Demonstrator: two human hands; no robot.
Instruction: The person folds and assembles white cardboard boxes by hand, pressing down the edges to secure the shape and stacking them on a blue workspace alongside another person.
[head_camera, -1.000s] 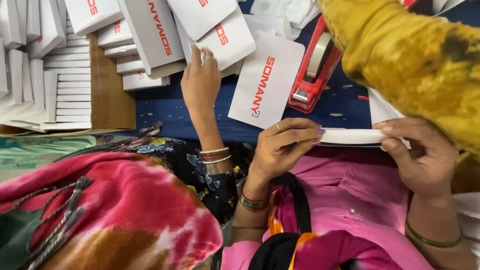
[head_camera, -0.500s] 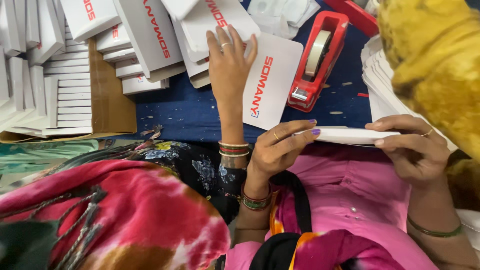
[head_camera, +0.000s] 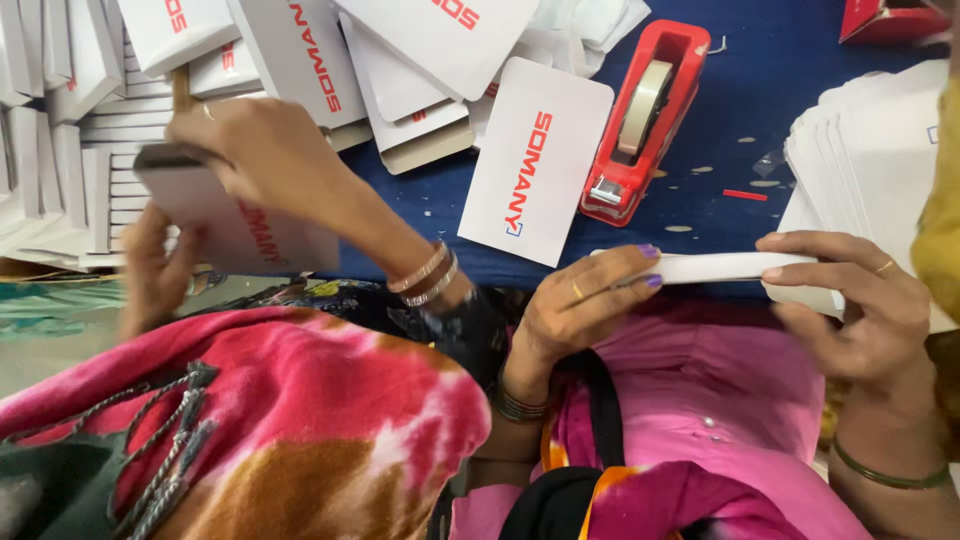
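While both of the person's hands grip one flat white card box seen edge-on (head_camera: 725, 267), it lies level just above the lap in pink cloth (head_camera: 720, 400), at the near edge of the blue table (head_camera: 790, 90). The left hand (head_camera: 585, 305) is curled around the box's left end, fingers with purple nails folded over the top edge and thumb below. The right hand (head_camera: 850, 300) pinches the right end, fingers bent over the top, a thin ring on one finger.

Just behind the right hand rests a fanned stack of plain white flat cards (head_camera: 870, 160), their edges stepped like pages. A glossy red plastic tape dispenser (head_camera: 640, 115) with a pale roll stands well beyond the box, beside a flat white rounded-corner carton with red lettering (head_camera: 535, 160). More such cartons (head_camera: 300, 50) overlap behind it.

On the left, a co-worker's two hands (head_camera: 250, 160) hold another white carton (head_camera: 235, 225), tilted, one wrist ringed with metal bangles (head_camera: 425, 280). That person's pink and red tie-dyed cloth (head_camera: 250, 420) fills the lower left corner.
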